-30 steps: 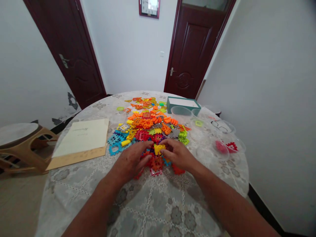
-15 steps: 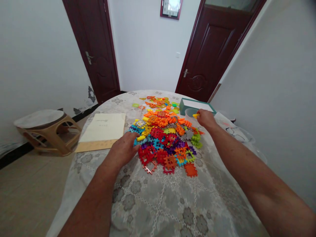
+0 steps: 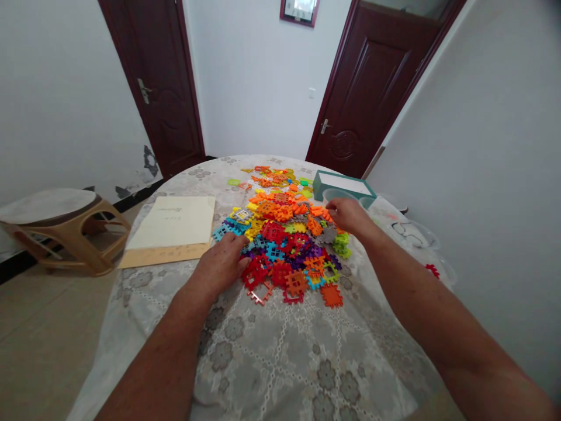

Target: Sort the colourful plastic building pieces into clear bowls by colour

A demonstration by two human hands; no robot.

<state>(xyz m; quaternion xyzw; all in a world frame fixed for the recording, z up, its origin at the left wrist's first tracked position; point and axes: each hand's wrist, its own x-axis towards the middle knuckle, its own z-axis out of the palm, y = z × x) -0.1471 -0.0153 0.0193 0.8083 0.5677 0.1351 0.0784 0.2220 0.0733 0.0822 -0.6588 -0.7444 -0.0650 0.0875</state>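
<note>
Colourful plastic interlocking pieces lie heaped mid-table. My left hand rests at the heap's left side, thumb and forefinger apart near yellow and blue pieces, with nothing seen held. At the heap's upper right is my right hand, its fingertips slightly parted beside orange pieces and in front of a clear round bowl. No piece shows between its fingers. The hand hides part of the bowl.
Behind the bowl stands a green-edged box. A cream folder lies at the left. Smaller pieces are scattered farther back. Clear plastic lids sit on the right, one with a red piece. A stool stands left.
My right hand has moved left from the bowl toward the heap, and its yellow piece is no longer visible. My left hand stays at the heap's left edge. The view has shifted slightly.
</note>
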